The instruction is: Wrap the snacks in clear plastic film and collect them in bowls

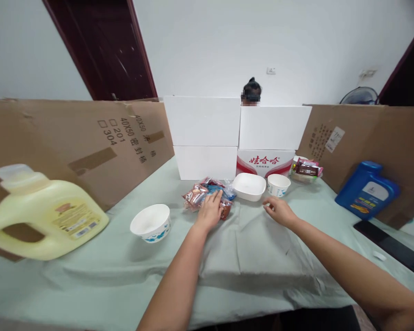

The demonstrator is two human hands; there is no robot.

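Observation:
My left hand (210,210) lies on a pile of wrapped snack packets (197,194) in the middle of the table, fingers stretched over them. My right hand (278,210) rests on the pale green cloth (255,243) just in front of a small paper cup bowl (278,184), its fingers curled and nothing visible in them. A white rectangular dish (250,186) stands between the packets and that cup. A white bowl with blue print (151,222) sits to the left of my left arm.
A yellow jug (41,216) lies at the left, a blue jug (367,191) leans at the right. White foam boxes (207,138) and cardboard walls (89,142) ring the table. More packets fill a bowl (305,169) at the back right. A person's head shows behind the boxes.

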